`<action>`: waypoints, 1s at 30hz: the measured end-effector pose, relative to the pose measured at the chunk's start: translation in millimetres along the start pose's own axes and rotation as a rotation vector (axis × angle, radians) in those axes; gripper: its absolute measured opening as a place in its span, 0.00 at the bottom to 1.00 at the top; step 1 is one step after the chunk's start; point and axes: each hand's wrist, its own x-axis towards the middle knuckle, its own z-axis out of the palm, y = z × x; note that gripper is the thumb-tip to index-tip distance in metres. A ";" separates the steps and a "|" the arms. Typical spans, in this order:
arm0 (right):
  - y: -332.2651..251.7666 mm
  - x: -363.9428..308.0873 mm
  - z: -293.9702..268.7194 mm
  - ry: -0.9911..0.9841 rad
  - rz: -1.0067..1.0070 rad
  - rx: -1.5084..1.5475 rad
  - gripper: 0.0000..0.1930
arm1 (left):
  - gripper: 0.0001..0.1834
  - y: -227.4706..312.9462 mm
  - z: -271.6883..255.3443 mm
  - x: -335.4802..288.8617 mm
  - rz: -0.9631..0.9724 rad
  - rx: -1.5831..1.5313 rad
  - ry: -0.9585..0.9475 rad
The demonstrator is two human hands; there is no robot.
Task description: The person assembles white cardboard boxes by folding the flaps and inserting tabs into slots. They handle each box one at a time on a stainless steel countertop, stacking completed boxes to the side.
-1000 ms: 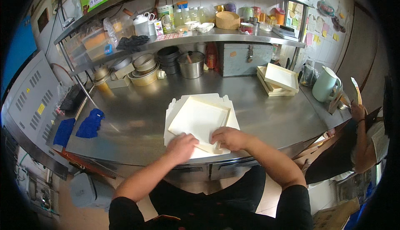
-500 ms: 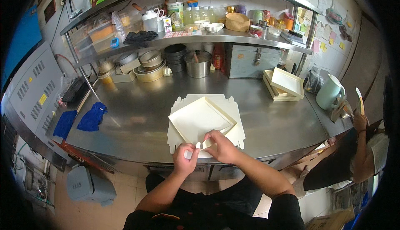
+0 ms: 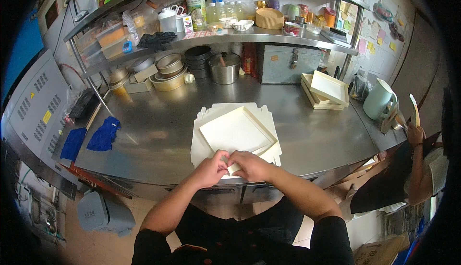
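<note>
A shallow cream cardboard tray (image 3: 237,131) lies turned at an angle on flat, notched cardboard blanks (image 3: 203,116) near the front edge of the steel counter. Most of its walls stand up. At its near corner my left hand (image 3: 211,169) pinches the cardboard, fingers closed. Beside it, almost touching, my right hand (image 3: 249,166) grips the same corner with thumb and bent fingers. A small pale flap shows between the hands; the fingers hide the rest of that corner.
Folded cream trays (image 3: 330,89) are stacked at the back right, before a grey metal box (image 3: 283,65). Pots (image 3: 224,69) and pans line the back under a loaded shelf (image 3: 206,39). Blue cloths (image 3: 104,134) lie left. A mint kettle (image 3: 379,99) and another person (image 3: 417,169) are right.
My hands have come closer together at the tray's near corner, and the raised flaps there are now pressed in under my fingers. The whole view has shifted slightly.
</note>
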 end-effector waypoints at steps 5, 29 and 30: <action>3.8 6.3 -3.6 -0.098 0.062 -0.033 0.23 | 0.23 -6.7 -20.6 8.2 0.151 0.243 0.140; 11.5 16.0 -9.8 -0.162 0.051 -0.038 0.11 | 0.19 -27.9 -34.1 50.7 0.390 0.540 -0.255; 15.3 14.6 -7.8 -0.138 0.018 -0.021 0.11 | 0.17 -29.0 -34.4 49.9 0.406 0.549 -0.250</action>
